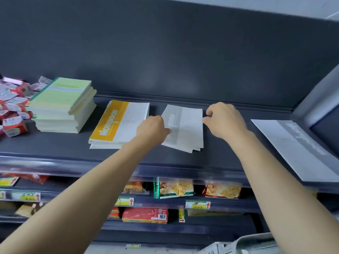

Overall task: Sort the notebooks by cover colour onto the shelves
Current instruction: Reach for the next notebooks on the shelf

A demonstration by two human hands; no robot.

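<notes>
On the dark top shelf [229, 149] lie a tall stack of green notebooks [62, 105], a low pile of yellow notebooks [113, 123] and a small pile of grey notebooks [187, 129]. My left hand [152, 128] touches the left edge of the grey pile, fingers curled against it. My right hand [225, 120] pinches the pile's upper right corner with fingertips. Another grey notebook [297, 149] lies alone at the far right of the shelf, overhanging the front edge.
A heap of small red and white packets [12, 107] fills the shelf's left end. Lower shelves hold snack bags [174, 188] and red boxes [145, 215] behind price tags. A light basket rim [256, 242] with papers shows at bottom right.
</notes>
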